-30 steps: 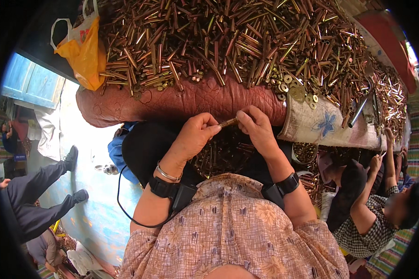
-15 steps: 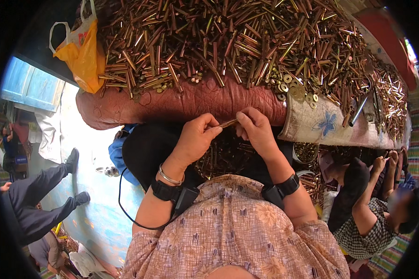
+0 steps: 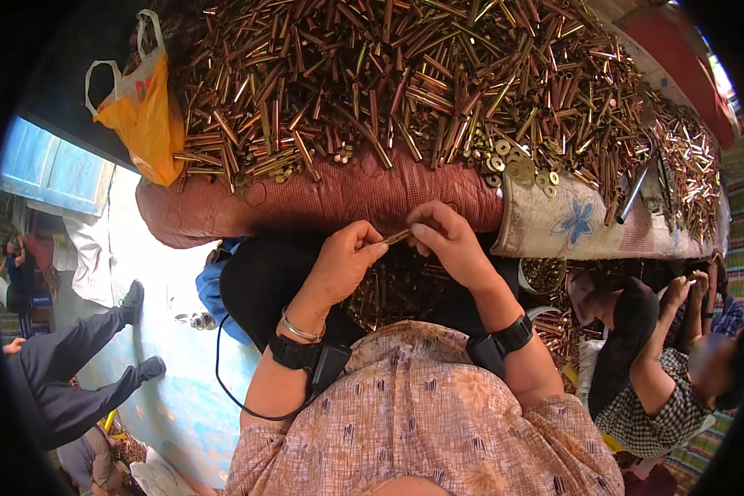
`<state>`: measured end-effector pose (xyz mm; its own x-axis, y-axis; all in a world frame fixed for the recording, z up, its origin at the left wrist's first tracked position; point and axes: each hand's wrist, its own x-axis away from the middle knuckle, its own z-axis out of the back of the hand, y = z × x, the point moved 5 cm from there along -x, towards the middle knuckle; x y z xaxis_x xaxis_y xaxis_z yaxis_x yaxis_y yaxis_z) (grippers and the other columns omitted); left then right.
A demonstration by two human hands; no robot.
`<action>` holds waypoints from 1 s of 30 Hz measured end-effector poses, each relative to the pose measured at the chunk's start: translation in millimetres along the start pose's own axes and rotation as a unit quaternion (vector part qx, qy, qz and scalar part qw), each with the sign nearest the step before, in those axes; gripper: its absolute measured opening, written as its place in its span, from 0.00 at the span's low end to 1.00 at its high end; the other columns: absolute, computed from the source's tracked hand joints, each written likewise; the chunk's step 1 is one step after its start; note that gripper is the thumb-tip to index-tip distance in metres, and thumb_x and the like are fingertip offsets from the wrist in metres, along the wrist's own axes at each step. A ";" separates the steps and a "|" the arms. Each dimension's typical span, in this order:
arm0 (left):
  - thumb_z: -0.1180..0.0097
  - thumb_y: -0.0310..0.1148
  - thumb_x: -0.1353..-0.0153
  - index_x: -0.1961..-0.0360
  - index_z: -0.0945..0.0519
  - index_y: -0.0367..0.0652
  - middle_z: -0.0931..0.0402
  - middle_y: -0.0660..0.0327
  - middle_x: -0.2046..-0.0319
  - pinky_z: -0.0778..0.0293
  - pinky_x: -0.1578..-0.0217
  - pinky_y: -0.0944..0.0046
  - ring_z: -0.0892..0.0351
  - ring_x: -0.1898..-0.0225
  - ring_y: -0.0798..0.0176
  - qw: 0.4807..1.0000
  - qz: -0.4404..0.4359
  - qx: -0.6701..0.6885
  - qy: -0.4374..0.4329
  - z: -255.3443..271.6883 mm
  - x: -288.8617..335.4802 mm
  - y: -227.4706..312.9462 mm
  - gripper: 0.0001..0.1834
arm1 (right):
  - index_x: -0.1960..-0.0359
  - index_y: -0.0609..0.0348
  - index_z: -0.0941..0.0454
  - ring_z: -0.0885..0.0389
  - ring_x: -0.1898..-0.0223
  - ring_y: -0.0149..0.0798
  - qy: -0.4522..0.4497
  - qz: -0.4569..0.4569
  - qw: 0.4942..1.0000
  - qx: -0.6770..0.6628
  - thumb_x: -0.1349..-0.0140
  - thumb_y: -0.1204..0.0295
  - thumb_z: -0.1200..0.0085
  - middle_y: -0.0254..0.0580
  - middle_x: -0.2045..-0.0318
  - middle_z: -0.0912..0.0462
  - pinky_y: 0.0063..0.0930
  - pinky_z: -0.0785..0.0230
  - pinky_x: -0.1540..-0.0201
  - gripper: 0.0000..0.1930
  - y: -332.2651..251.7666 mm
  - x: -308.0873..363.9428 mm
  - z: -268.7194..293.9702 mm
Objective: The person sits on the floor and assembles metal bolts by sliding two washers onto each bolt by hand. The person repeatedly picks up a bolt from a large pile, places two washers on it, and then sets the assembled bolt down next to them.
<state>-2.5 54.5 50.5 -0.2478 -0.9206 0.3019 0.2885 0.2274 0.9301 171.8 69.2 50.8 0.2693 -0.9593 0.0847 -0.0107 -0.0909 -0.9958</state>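
In front of my lap, my left hand [image 3: 345,258] pinches one end of a slim brassy metal tube [image 3: 398,237] between thumb and fingers. At the tube's other end, my right hand [image 3: 448,241] has its thumb and fingertips closed; whatever small part lies inside them is hidden. Just beyond my hands runs a rolled red padded edge [image 3: 306,205]. Behind it spreads a big heap of similar metal tubes [image 3: 372,74]. Flat round washers [image 3: 521,169] and small nuts [image 3: 279,175] lie along the heap's near border.
An orange and white plastic bag [image 3: 145,116] sits at the heap's left end. More tubes [image 3: 393,289] lie below my hands, between my knees. A bucket of small parts [image 3: 542,274] stands right of my knee. A co-worker [image 3: 657,372] sits at the right; another person's legs [image 3: 83,355] show left.
Both hands have come slightly nearer to me, with the tube still between them. My right fingers have shifted their hold at its end.
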 end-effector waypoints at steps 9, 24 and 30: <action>0.44 0.28 0.40 0.68 0.26 0.36 0.29 0.68 0.78 0.37 0.75 0.71 0.36 0.76 0.77 1.000 0.005 0.021 -0.006 -2.1 0.3 -2.0 0.06 | 0.66 0.62 0.28 0.32 0.78 0.23 0.003 0.007 0.998 0.061 0.33 0.69 0.51 0.31 0.80 0.28 0.20 0.39 0.75 0.09 -3.0 -0.9 -0.9; 0.44 0.30 0.42 0.67 0.25 0.36 0.26 0.57 0.79 0.33 0.74 0.61 0.28 0.78 0.62 0.995 -0.027 -0.097 0.003 -3.0 -4.2 -5.4 0.08 | 0.64 0.61 0.27 0.29 0.80 0.35 0.070 0.054 0.978 0.187 0.34 0.69 0.50 0.42 0.81 0.27 0.29 0.35 0.76 0.07 -5.8 -13.5 14.1; 0.47 0.28 0.42 0.65 0.25 0.36 0.23 0.47 0.68 0.28 0.63 0.49 0.23 0.64 0.42 0.931 -0.134 -0.338 -0.009 -17.2 -12.0 -9.9 0.07 | 0.50 0.59 0.27 0.23 0.62 0.57 0.135 0.223 0.822 0.506 0.42 0.79 0.52 0.52 0.64 0.22 0.39 0.29 0.61 0.17 -34.5 -49.8 29.1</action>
<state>13.6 57.9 34.1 -0.4086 -0.9086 0.0870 0.7291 -0.2675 0.6300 186.7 127.9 79.8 0.2309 -0.8742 -0.4272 0.7929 0.4235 -0.4381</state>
